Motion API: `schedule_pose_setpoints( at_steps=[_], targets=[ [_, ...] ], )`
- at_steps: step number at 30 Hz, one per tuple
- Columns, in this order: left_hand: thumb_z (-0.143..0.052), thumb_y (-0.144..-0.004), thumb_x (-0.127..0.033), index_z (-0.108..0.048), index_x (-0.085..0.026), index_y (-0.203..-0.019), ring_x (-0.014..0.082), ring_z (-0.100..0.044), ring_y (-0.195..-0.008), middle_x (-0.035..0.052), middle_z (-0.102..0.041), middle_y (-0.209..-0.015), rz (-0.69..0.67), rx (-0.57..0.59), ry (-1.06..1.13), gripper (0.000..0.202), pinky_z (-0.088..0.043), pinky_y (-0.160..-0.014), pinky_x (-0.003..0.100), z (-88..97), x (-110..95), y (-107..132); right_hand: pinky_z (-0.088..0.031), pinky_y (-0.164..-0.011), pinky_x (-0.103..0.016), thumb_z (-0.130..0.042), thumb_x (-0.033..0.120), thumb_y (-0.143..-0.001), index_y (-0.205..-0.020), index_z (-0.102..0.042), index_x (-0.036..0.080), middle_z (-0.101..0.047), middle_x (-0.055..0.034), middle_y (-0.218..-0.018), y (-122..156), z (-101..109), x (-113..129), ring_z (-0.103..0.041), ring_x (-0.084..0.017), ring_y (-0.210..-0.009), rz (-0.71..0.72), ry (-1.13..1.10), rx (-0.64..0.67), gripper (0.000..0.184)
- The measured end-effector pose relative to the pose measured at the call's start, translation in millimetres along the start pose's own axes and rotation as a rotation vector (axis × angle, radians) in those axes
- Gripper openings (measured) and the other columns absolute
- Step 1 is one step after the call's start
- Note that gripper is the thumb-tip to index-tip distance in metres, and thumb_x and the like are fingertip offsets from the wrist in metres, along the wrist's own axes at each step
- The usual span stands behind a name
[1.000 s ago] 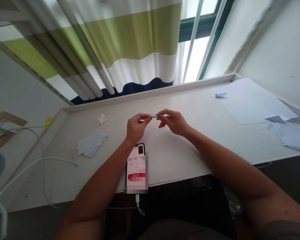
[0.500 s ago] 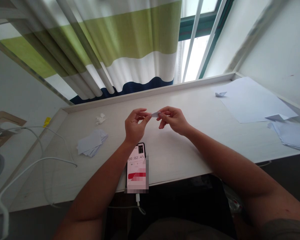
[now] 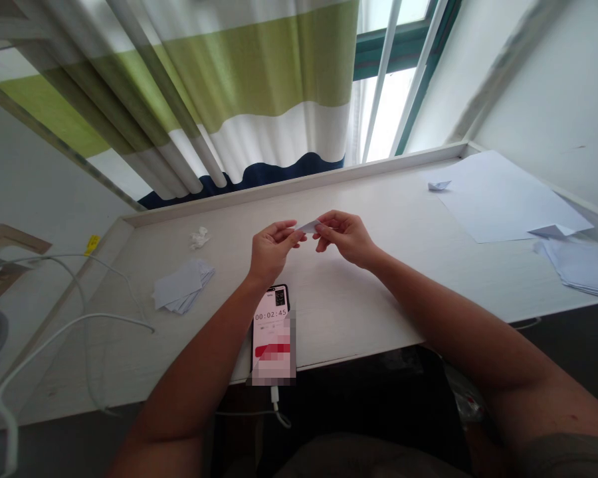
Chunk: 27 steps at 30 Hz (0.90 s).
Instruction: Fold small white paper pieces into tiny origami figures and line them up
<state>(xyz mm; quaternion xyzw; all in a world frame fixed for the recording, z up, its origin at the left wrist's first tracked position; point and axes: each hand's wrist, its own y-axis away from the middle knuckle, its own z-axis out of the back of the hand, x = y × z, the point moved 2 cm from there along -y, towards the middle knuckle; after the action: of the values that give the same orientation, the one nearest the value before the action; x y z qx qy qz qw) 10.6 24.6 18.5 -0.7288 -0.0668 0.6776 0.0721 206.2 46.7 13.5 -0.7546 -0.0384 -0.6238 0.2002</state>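
Observation:
A small piece of folded white paper [image 3: 309,227] is held up between my two hands, above the middle of the white desk [image 3: 359,312]. My left hand [image 3: 274,247] pinches its left end between thumb and fingers. At the other end, the thumb and fingertips of my right hand [image 3: 346,236] are closed on it. Fingers cover both ends, so only the middle of the paper shows. Below my left wrist lies a phone [image 3: 270,332] with a running timer on its screen.
Left of my hands are a crumpled white scrap [image 3: 199,238] and a stack of paper pieces [image 3: 184,285]. A white cable [image 3: 80,320] loops at far left. To the right lie a small folded paper boat [image 3: 439,186], a large white sheet [image 3: 498,199] and a paper pile [image 3: 578,265].
My left hand has shifted slightly right and its fingers have moved along the folded paper. More of the paper shows between the hands. My right hand stays nearly in place.

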Motion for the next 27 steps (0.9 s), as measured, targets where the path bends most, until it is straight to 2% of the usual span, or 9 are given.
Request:
schedule_pose_setpoints(
  at_steps=[4,9,12,16,20,24,27],
  targets=[
    [-0.1,-0.071,-0.046,-0.079,-0.018,-0.095,0.0246,-0.084,-0.09,0.0075,-0.084,-0.088,0.166,0.037,0.093,0.042,-0.064,-0.08,0.035,2.3,4,-1,-0.065,-0.063,-0.035,-0.091,0.066,-0.08,-0.099,-0.071,0.02,-0.079,-0.0034,-0.081,1,1,0,-0.073,-0.017,-0.062,0.008,0.036,0.019,0.054],
    [-0.102,-0.067,-0.042,-0.08,-0.019,-0.092,0.0241,-0.084,-0.09,0.0056,-0.083,-0.087,0.207,0.041,0.146,0.041,-0.064,-0.077,0.032,4.2,8,-3,-0.064,-0.062,-0.034,-0.089,0.066,-0.082,-0.098,-0.072,0.02,-0.078,-0.0029,-0.08,1,0,0,-0.073,-0.016,-0.062,0.022,0.062,0.031,0.052],
    [-0.101,-0.069,-0.04,-0.081,-0.02,-0.091,0.0215,-0.083,-0.083,0.0046,-0.082,-0.083,0.137,0.008,0.095,0.037,-0.064,-0.074,0.031,2.6,5,-1,-0.064,-0.061,-0.034,-0.09,0.066,-0.081,-0.097,-0.072,0.02,-0.078,-0.0031,-0.08,2,0,0,-0.072,-0.016,-0.061,0.017,0.066,0.031,0.052],
    [-0.094,-0.081,-0.043,-0.082,-0.02,-0.095,0.0197,-0.081,-0.073,0.0047,-0.083,-0.084,-0.085,0.006,-0.05,0.029,-0.063,-0.066,0.031,-3.1,-4,4,-0.065,-0.062,-0.035,-0.093,0.062,-0.08,-0.099,-0.073,0.019,-0.08,-0.0046,-0.081,1,1,1,-0.073,-0.017,-0.061,-0.012,0.0,0.034,0.052],
    [-0.092,-0.083,-0.041,-0.083,-0.02,-0.091,0.019,-0.081,-0.07,0.0032,-0.083,-0.083,-0.269,-0.034,-0.097,0.024,-0.062,-0.061,0.028,-4.0,-5,7,-0.065,-0.061,-0.032,-0.098,0.059,-0.074,-0.097,-0.074,0.019,-0.081,-0.0023,-0.079,-1,1,1,-0.073,-0.015,-0.059,-0.081,-0.135,0.037,0.052],
    [-0.094,-0.082,-0.04,-0.085,-0.02,-0.091,0.0192,-0.082,-0.073,0.0042,-0.084,-0.085,-0.345,-0.017,-0.138,0.023,-0.063,-0.064,0.028,-0.1,-1,7,-0.065,-0.061,-0.028,-0.102,0.054,-0.07,-0.093,-0.076,0.018,-0.08,-0.0015,-0.077,-2,2,0,-0.073,-0.013,-0.058,-0.127,-0.225,0.039,0.05],
    [-0.092,-0.085,-0.043,-0.086,-0.02,-0.09,0.0191,-0.081,-0.074,0.0058,-0.084,-0.083,-0.341,0.026,-0.151,0.024,-0.064,-0.066,0.03,1.7,-4,5,-0.065,-0.062,-0.028,-0.102,0.053,-0.07,-0.093,-0.077,0.018,-0.08,-0.001,-0.076,-2,3,-1,-0.073,-0.013,-0.058,-0.127,-0.239,0.035,0.049]
  ],
)
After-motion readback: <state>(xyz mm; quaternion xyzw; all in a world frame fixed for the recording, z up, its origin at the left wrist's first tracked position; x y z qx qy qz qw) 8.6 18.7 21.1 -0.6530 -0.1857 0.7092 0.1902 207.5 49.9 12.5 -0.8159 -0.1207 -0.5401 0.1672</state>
